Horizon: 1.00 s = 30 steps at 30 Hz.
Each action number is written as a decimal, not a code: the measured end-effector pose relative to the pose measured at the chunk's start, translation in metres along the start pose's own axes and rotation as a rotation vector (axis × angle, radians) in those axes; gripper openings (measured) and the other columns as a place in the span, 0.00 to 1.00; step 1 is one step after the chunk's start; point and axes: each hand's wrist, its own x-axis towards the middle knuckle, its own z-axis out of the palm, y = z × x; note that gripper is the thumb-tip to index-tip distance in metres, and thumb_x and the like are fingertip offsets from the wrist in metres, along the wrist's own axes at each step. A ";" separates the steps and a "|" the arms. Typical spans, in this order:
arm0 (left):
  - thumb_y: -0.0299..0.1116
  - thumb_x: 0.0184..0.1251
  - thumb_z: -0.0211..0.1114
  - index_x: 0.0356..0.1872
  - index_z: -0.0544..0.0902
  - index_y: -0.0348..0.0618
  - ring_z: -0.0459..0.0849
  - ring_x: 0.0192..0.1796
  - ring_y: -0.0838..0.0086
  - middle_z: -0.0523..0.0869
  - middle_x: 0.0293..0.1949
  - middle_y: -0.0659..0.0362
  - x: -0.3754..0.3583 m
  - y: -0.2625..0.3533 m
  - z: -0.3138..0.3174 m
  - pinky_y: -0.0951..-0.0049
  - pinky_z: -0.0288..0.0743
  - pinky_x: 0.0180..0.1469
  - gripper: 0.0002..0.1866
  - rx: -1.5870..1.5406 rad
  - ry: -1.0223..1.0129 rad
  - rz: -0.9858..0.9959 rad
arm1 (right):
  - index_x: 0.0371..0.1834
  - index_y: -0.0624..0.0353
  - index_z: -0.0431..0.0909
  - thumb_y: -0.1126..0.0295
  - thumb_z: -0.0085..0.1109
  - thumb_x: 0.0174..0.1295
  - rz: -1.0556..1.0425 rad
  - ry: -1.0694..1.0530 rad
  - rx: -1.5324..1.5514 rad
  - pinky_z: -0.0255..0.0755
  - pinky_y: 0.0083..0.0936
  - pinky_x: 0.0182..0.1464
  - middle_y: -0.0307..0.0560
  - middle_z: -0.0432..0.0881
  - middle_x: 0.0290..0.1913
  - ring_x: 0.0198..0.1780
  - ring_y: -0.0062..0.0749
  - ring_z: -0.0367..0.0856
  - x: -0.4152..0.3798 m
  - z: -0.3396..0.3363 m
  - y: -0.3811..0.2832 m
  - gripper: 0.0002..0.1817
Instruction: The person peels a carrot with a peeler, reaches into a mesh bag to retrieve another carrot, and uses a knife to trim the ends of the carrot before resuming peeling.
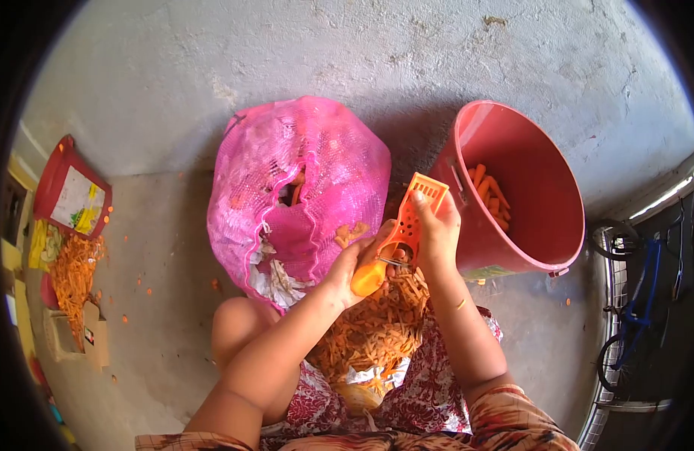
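Observation:
In my left hand (345, 279), closed, is a carrot (369, 278), its smooth, bright end pointing toward me. My right hand (439, 234) grips an orange plastic peeler (422, 201), whose flat handle has slots and round holes. Its metal blade is close against the carrot, though fingers partly hide the contact. Below both hands, a heap of carrot peelings (373, 331) lies between my legs. A pink mesh sack (309, 161) stands in front to the left, its mouth gathered open with some carrots visible inside.
A red bucket (516, 180) tilts at the right, with peeled carrots (490, 194) inside. Far left, a red tub (72, 188) lies tipped beside a pile of orange pieces (76, 270) and a cardboard box (95, 334). A bicycle (640, 301) stands beyond the right edge; a wall (407, 52) rises ahead.

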 end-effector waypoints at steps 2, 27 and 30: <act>0.47 0.62 0.47 0.42 0.73 0.42 0.80 0.25 0.68 0.80 0.33 0.53 -0.001 0.000 0.000 0.74 0.74 0.21 0.19 0.005 0.051 -0.012 | 0.40 0.62 0.71 0.72 0.53 0.58 -0.061 0.016 -0.078 0.68 0.14 0.35 0.38 0.77 0.34 0.33 0.16 0.73 -0.003 0.001 0.008 0.09; 0.53 0.64 0.41 0.36 0.70 0.45 0.77 0.20 0.70 0.76 0.21 0.56 -0.019 0.002 0.006 0.79 0.64 0.10 0.21 0.191 -0.176 -0.199 | 0.34 0.64 0.66 0.70 0.50 0.59 -0.206 0.445 -0.178 0.68 0.19 0.32 0.42 0.73 0.29 0.31 0.20 0.69 0.059 -0.054 0.005 0.08; 0.53 0.64 0.41 0.36 0.70 0.45 0.77 0.20 0.70 0.76 0.22 0.56 -0.014 0.007 0.004 0.78 0.65 0.10 0.21 0.092 -0.086 -0.163 | 0.39 0.63 0.66 0.70 0.50 0.59 -0.254 0.353 -0.062 0.68 0.15 0.24 0.41 0.73 0.31 0.26 0.19 0.71 0.049 -0.045 0.012 0.09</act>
